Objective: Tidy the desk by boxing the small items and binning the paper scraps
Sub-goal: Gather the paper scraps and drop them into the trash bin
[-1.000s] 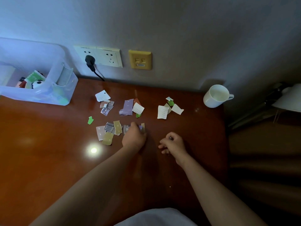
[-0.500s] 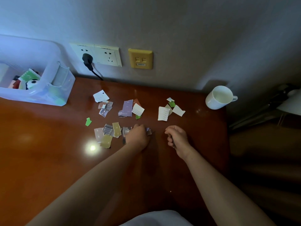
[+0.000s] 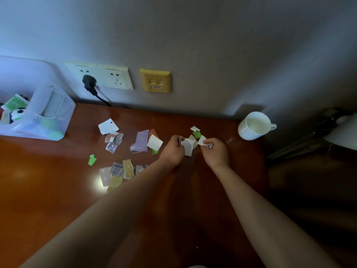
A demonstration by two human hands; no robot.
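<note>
The fingers (image 3: 176,139) of my left hand (image 3: 172,150) are curled in tight, and the edge of a thin scrap (image 3: 179,141) sticks up from between them, so that hand is gripping paper. The fingers (image 3: 206,142) of my right hand (image 3: 215,152) are bent as well and pinch a small pale scrap (image 3: 210,146) at their tips. Both hands sit low over the table (image 3: 58,190), close together. A white slip (image 3: 188,147) lies flat between them, just beside the left knuckles.

Just beyond the slip are a green piece (image 3: 197,134) and a few white and beige bits, all touching or overlapping. To the left, more paper scraps (image 3: 142,141) lie in loose clusters: a purple one with a white one against it, a torn photo-like pair, a larger white piece nearer the wall, and a heap of tan and striped pieces next to my left forearm. One green scrap (image 3: 92,159) lies apart from the rest.

The clear plastic box (image 3: 54,120) stands at the far left edge with small items inside. A white mug (image 3: 254,125) stands at the far right corner, well apart from the paper. On the wall behind are a double socket (image 3: 108,76) with a black plug (image 3: 89,82) in it and a yellow faceplate (image 3: 155,80).
</note>
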